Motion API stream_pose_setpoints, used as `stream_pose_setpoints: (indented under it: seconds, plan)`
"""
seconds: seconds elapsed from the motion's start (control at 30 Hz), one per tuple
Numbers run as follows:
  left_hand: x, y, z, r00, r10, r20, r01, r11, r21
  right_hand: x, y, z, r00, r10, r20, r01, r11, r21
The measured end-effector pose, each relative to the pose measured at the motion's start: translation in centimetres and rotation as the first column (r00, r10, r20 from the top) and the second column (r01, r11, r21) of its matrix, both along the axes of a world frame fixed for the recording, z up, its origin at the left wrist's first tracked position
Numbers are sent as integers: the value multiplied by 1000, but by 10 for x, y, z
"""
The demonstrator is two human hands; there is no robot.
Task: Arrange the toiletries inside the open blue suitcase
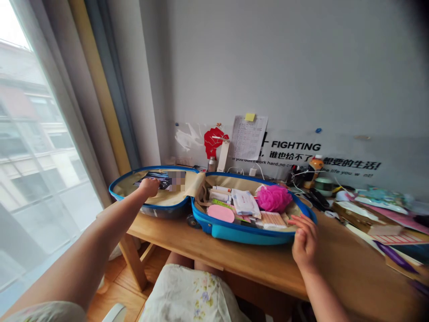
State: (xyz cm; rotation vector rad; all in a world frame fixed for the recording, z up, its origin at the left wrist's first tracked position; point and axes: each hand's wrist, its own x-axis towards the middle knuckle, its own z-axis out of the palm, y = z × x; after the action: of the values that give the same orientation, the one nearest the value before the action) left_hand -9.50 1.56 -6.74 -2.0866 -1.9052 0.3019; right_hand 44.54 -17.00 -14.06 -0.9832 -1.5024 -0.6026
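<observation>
We sat at a wooden desk (pixel 234 264) beside a window with a sheer curtain (pixel 43 156), facing a grey wall (pixel 284 67) that carried a black "FIGHTING" decal (pixel 295 146), a red fist decal (pixel 216 142) and one printed sheet (pixel 248 136) topped by one yellow sticky note (pixel 250 117). On the desk lay one blue hard-shell suitcase (pixel 248 236), opened flat into two beige-lined halves. Our left hand (pixel 149 188) reached across into the left half and lay on a dark packet (pixel 157 179), its fingers down on it; we could not tell whether they gripped it, and the area just beside it was blurred. Nothing stood between that hand and the packet. Our right hand (pixel 303 237) held nothing, its fingers loosely spread, just beside the near rim of the right half and nearest a bundle of cotton swabs (pixel 273 220). That half held one pink bath puff (pixel 274 198), one pink oval pad (pixel 220 213), one white packet (pixel 245 202) and at least three white tubes (pixel 219 194). Behind the suitcase stood one metal bottle (pixel 212 164), and papers (pixel 375 214) were piled to the right.
</observation>
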Motion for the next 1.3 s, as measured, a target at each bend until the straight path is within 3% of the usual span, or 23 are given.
stream_pose_setpoints:
  seconds: [0.23,0.47,0.73,0.97,1.1,1.3]
  plan:
    - [-4,-11,18,996,73,59,-76,995,57,0,1,0,1000,4,15,-5,1000,17]
    - [-9,-22,36,995,50,90,-60,992,109,1,1,-1,1000,9,7,-9,1000,9]
    - [1,-52,78,988,-138,70,108,940,324,-2,1,2,1000,12,19,-12,1000,27]
    - [39,-75,112,943,-281,177,158,848,505,-2,1,1,1000,4,11,-5,1000,25]
    - [77,-79,110,861,-441,255,272,822,501,0,1,0,1000,4,12,-4,1000,21]
    - [144,-67,80,659,-663,357,499,739,452,-1,1,-1,1000,-1,9,1,1000,19]
